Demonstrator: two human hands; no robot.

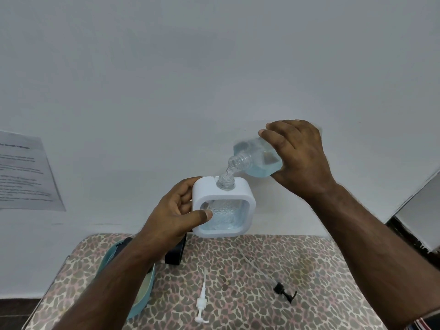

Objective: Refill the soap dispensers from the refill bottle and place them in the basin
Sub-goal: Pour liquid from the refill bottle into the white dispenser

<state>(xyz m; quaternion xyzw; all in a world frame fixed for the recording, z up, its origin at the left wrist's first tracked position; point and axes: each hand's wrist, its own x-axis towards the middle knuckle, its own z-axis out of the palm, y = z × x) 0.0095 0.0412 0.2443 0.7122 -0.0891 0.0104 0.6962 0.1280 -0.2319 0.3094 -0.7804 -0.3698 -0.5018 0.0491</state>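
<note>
Pouring is underway: right fingers [273, 132] grasp the tilted refill bottle [256, 160], blue soap streaming into the white dispenser [223, 206] gripped by left fingers [202, 214]. Below them, pumps [202, 303] lie on the table [238, 270]; capping and the basin [140, 298] remain.
</note>
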